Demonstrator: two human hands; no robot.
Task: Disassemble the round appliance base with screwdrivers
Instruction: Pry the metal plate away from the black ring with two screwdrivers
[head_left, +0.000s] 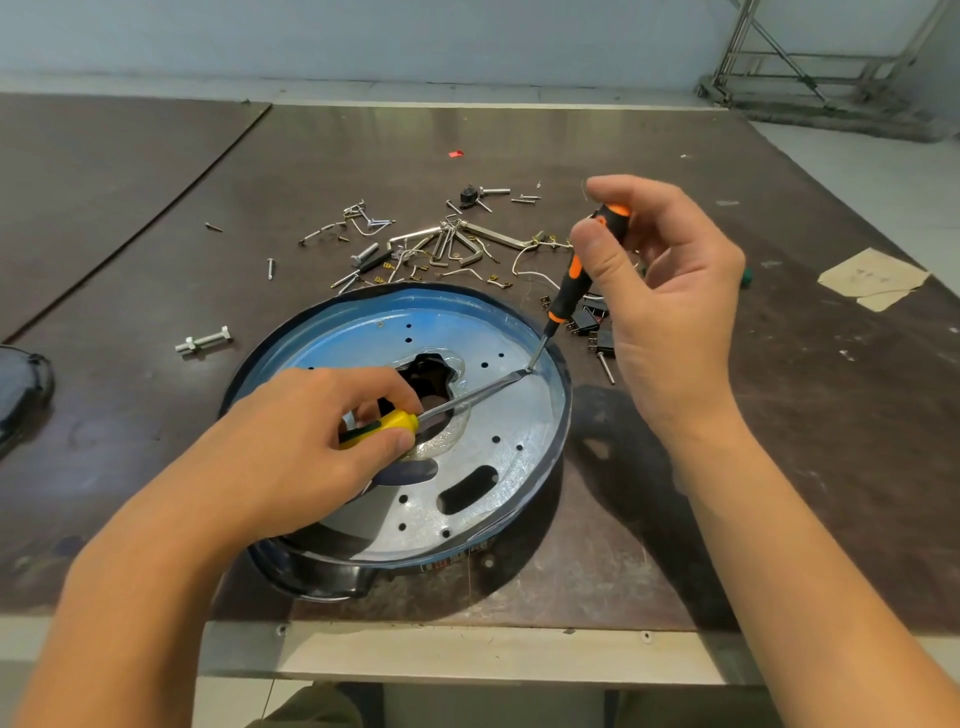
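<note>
Head view: the round appliance base (498, 415) lies flat on the near middle of the dark table (779, 467), close to its near edge. Its bare metal plate faces up inside a dark outer rim.

The left hand (301, 431) rests on the plate's near-left part. Its fingers and thumb curl round the yellow-handled screwdriver (384, 426), whose long shaft runs low across the centre opening toward the right rim.

The right hand (660, 291) hovers above the far right side and pinches the top of the orange-and-black screwdriver (571, 280) between thumb and fingertips. That tool stands steeply, tip down. Both tips meet at one spot on the plate just inside the right rim; whether a screw sits there is too small to tell.

Much looks done. A scatter of loose screws, brackets and wires (447, 244) lies just beyond the base, small black switches (587, 317) sit to its right, and a bolt with nuts (202, 341) lies to its left. Most holes in the plate are empty.

What is left, as I judge it:
- The plate itself is still seated in the rim.
- The fastening at the tips is not yet freed.
- One small screw head may remain at the plate's far side.
</note>
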